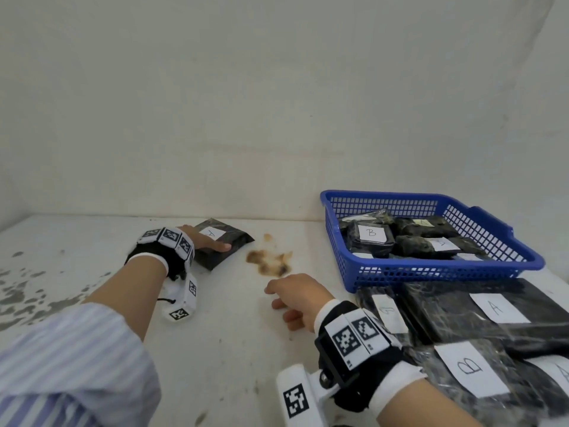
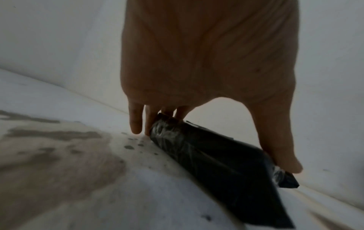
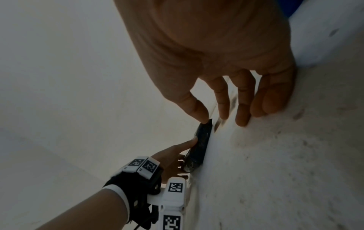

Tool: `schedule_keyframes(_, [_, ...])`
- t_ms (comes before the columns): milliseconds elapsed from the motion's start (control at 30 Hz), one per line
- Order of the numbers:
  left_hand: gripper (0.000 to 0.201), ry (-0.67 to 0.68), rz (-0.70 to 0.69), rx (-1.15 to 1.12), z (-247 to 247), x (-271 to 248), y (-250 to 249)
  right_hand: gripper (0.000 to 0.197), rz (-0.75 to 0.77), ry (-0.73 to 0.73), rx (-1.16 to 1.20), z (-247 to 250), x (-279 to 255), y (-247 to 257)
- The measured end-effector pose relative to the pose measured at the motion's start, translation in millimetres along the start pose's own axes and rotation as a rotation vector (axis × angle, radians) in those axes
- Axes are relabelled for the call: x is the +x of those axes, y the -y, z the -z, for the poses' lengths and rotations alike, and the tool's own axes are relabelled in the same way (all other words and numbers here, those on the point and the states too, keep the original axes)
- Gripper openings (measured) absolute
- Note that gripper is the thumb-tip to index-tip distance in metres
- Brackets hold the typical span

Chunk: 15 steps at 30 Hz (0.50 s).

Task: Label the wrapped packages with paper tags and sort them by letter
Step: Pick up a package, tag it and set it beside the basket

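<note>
One package (image 1: 223,246) lies alone under the left hand (image 1: 203,240), fingers and thumb gripping it; right hand (image 1: 295,295) loosely curled, empty.

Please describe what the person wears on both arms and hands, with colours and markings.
Both hands, the left hand and the right hand, are bare. Each wrist carries a black strap with a white band, white blocks printed with black square-pattern markers, and a white camera mount bearing the same markers. A thin black cord hangs at the left mount. The left arm has a sleeve striped light blue and white.
</note>
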State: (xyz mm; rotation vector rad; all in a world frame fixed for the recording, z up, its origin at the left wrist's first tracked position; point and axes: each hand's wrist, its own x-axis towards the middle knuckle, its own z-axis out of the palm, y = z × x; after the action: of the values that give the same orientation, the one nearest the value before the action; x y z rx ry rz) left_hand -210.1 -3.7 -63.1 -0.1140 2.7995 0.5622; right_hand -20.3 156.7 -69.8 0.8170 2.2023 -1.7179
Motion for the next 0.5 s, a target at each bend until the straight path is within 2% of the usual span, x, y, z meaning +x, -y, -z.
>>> schedule_keyframes(133, [0.088,-0.033,-0.068,0.076,1.0,-0.3,-3.2,0.022,0.005,0.0,-0.017,-1.5,2.1,-0.3])
schedule_keyframes(300, [0.085,-0.089,-0.167,0.094,13.6,-21.8,-12.9,0.028,0.04,-0.014,0.081,4.8,-7.4,1.0])
schedule_keyframes(367, [0.094,-0.057,-0.236,0.056,27.0,-41.9,-18.4,0.035,0.148,-0.071,0.133,12.2,-14.2,2.6])
schedule_keyframes(433, [0.108,-0.013,-0.348,-0.024,39.7,-67.9,-23.4,0.041,0.32,-0.164,0.11,22.8,-23.4,4.3])
schedule_keyframes(500, [0.109,0.017,-0.46,-0.107,46.9,-98.3,-27.7,0.045,0.484,-0.236,0.108,35.9,-38.7,7.9])
